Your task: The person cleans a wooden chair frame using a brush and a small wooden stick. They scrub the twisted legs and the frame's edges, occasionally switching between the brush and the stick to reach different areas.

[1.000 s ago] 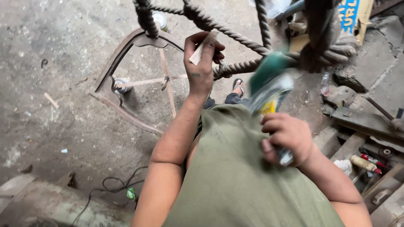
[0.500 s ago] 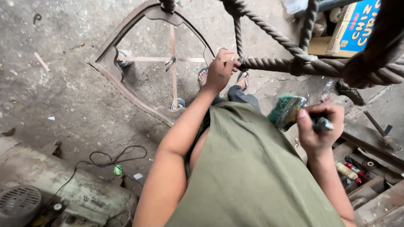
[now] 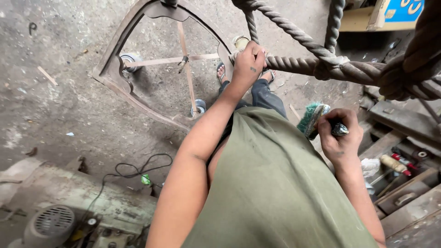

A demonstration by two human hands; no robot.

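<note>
Fingers of your left hand (image 3: 247, 62) close around the thick twisted-rope-patterned metal bar (image 3: 303, 62) near the top centre of the frame, gripping it where two strands meet. Your right hand (image 3: 339, 138), at the right of centre, is wrapped tight on the dark handle of a green-bristled brush (image 3: 312, 120), whose head points up and left, just beside your olive-green shirt (image 3: 275, 188). Below the bar, in the upper left, an arched rusty metal frame (image 3: 115, 73) lies flat on the grey concrete floor (image 3: 55, 110). A black cable (image 3: 138, 167) loops at lower left.
</note>
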